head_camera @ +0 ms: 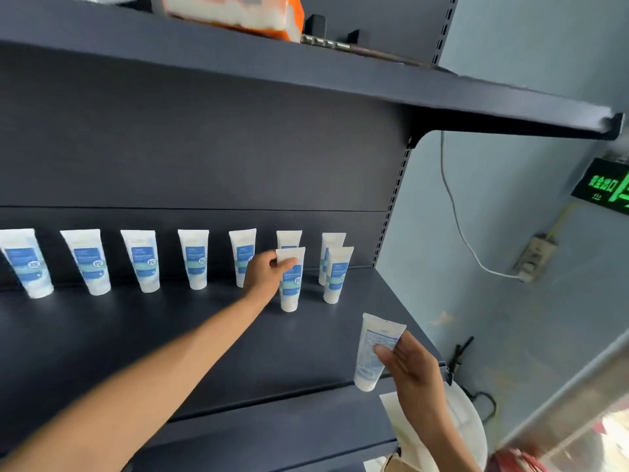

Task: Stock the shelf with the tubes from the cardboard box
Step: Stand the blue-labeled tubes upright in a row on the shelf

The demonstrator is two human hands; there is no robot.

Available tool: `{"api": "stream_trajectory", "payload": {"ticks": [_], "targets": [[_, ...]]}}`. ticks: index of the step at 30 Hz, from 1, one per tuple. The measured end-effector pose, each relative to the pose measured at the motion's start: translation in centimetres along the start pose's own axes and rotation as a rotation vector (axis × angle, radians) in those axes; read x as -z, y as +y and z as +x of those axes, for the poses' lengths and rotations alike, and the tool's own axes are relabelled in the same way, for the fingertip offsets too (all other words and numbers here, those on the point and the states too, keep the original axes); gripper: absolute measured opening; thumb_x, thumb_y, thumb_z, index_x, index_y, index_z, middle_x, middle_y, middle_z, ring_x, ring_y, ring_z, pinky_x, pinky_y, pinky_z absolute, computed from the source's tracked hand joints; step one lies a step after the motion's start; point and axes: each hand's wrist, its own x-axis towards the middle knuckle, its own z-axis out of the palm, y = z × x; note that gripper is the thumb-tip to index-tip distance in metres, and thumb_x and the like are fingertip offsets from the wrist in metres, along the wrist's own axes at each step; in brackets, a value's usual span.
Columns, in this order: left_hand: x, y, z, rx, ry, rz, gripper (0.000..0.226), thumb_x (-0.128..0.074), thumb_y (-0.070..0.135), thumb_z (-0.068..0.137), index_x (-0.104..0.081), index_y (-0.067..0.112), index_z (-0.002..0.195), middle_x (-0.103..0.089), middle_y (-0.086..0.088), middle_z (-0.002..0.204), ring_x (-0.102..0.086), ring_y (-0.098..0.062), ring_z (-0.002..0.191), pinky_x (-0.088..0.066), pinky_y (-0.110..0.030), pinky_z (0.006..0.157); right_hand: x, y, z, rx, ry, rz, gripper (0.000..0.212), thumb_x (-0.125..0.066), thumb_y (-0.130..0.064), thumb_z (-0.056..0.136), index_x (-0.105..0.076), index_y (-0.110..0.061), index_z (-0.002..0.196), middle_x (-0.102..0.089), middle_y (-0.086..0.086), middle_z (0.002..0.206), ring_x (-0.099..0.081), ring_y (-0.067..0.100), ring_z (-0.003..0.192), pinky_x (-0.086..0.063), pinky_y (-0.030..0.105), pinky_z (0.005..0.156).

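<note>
Several white tubes with blue labels stand cap-down in a row along the back of the dark shelf point(143, 342). My left hand point(263, 272) reaches far in and grips the top of a tube point(291, 287) standing in front of the row, beside another front tube point(337, 275). My right hand point(408, 367) holds a further tube point(372, 352) upright near the shelf's front right corner, its back label facing me. A corner of the cardboard box point(396, 465) shows at the bottom edge.
An upper shelf point(306, 73) overhangs, carrying an orange and white pack point(238, 11). On the blue wall at right hang a white cable point(456, 212), a socket point(534, 257) and a green exit sign point(606, 189). White sheets lie below the right hand.
</note>
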Motion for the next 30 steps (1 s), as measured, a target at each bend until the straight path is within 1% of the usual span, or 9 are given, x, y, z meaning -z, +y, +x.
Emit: {"api": "stream_trajectory", "payload": {"ticks": [5, 10, 14, 18, 20, 24, 26, 28, 30], "targets": [[-0.6, -0.5, 1.2, 0.016, 0.003, -0.004, 0.031, -0.072, 0.028, 0.090, -0.072, 0.001, 0.104, -0.074, -0.011, 0.102, -0.069, -0.030, 0.095, -0.056, -0.047, 0.086, -0.1, 0.3, 0.2, -0.004, 0.007, -0.017, 0.033, -0.058, 0.002, 0.095, -0.071, -0.025, 0.108, -0.076, 0.003, 0.106, -0.071, 0.014, 0.094, -0.055, 0.019, 0.075], [-1.0, -1.2, 1.5, -0.027, -0.043, 0.024, 0.032, -0.077, 0.024, 0.087, -0.072, 0.003, 0.109, -0.074, -0.010, 0.107, -0.068, -0.031, 0.097, -0.054, -0.049, 0.088, -0.2, 1.2, 0.6, -0.027, 0.002, -0.031, 0.026, -0.060, -0.001, 0.095, -0.070, -0.019, 0.110, -0.076, 0.001, 0.107, -0.072, 0.016, 0.097, -0.054, 0.018, 0.076], [-1.0, -2.2, 1.2, -0.030, -0.066, 0.041, 0.036, -0.078, 0.024, 0.085, -0.070, 0.005, 0.115, -0.073, -0.006, 0.116, -0.069, -0.023, 0.101, -0.056, -0.044, 0.089, -0.4, 1.6, 1.0, -0.037, -0.014, -0.016, 0.025, -0.061, -0.005, 0.094, -0.070, -0.019, 0.112, -0.075, 0.001, 0.110, -0.071, 0.016, 0.099, -0.054, 0.017, 0.076], [-1.2, -2.6, 1.1, -0.038, -0.045, 0.036, 0.036, -0.078, 0.024, 0.085, -0.069, 0.005, 0.115, -0.073, -0.006, 0.117, -0.069, -0.022, 0.101, -0.058, -0.042, 0.087, -0.8, 1.7, 1.2, -0.042, -0.036, 0.032, 0.029, -0.063, -0.018, 0.090, -0.068, -0.018, 0.118, -0.074, 0.000, 0.116, -0.069, 0.014, 0.107, -0.051, 0.014, 0.084], [-1.4, -2.7, 1.1, -0.036, -0.032, 0.008, 0.035, -0.078, 0.023, 0.085, -0.069, 0.006, 0.115, -0.073, -0.005, 0.117, -0.069, -0.022, 0.102, -0.058, -0.040, 0.086, -1.1, 1.6, 1.3, -0.042, -0.049, 0.040, 0.029, -0.064, -0.021, 0.089, -0.068, -0.019, 0.118, -0.073, 0.000, 0.117, -0.069, 0.015, 0.109, -0.051, 0.014, 0.086], [-2.0, -3.0, 1.1, -0.035, -0.018, -0.020, 0.032, -0.077, 0.022, 0.086, -0.068, 0.009, 0.114, -0.072, -0.005, 0.119, -0.069, -0.019, 0.101, -0.058, -0.037, 0.084, -1.5, 1.6, 1.4, -0.030, -0.080, 0.020, 0.026, -0.062, -0.015, 0.093, -0.069, -0.027, 0.115, -0.074, -0.001, 0.115, -0.069, 0.014, 0.108, -0.050, 0.014, 0.087], [-2.0, -3.3, 1.0, -0.032, -0.046, 0.011, 0.034, -0.077, 0.023, 0.087, -0.067, 0.010, 0.117, -0.072, -0.004, 0.121, -0.068, -0.018, 0.101, -0.057, -0.035, 0.084, -1.5, 1.7, 1.5, -0.028, -0.095, 0.010, 0.027, -0.062, -0.010, 0.095, -0.069, -0.026, 0.116, -0.073, -0.001, 0.116, -0.068, 0.015, 0.109, -0.050, 0.014, 0.088], [-1.9, -3.7, 0.7, -0.018, -0.076, 0.018, 0.040, -0.078, 0.022, 0.086, -0.065, 0.012, 0.122, -0.070, -0.002, 0.122, -0.067, -0.017, 0.103, -0.055, -0.026, 0.081, -1.6, 1.7, 1.7, -0.028, -0.102, 0.015, 0.027, -0.062, -0.009, 0.095, -0.068, -0.023, 0.117, -0.073, 0.000, 0.116, -0.068, 0.017, 0.111, -0.050, 0.016, 0.089], [-1.6, -3.6, -0.3, 0.018, -0.050, -0.066, 0.052, -0.080, 0.021, 0.083, -0.058, 0.014, 0.130, -0.065, 0.001, 0.124, -0.065, -0.015, 0.103, -0.050, -0.017, 0.079, -1.9, 1.3, 2.1, -0.016, -0.100, 0.030, 0.026, -0.063, -0.009, 0.095, -0.069, -0.022, 0.117, -0.073, 0.000, 0.117, -0.068, 0.017, 0.111, -0.050, 0.016, 0.090]]}}
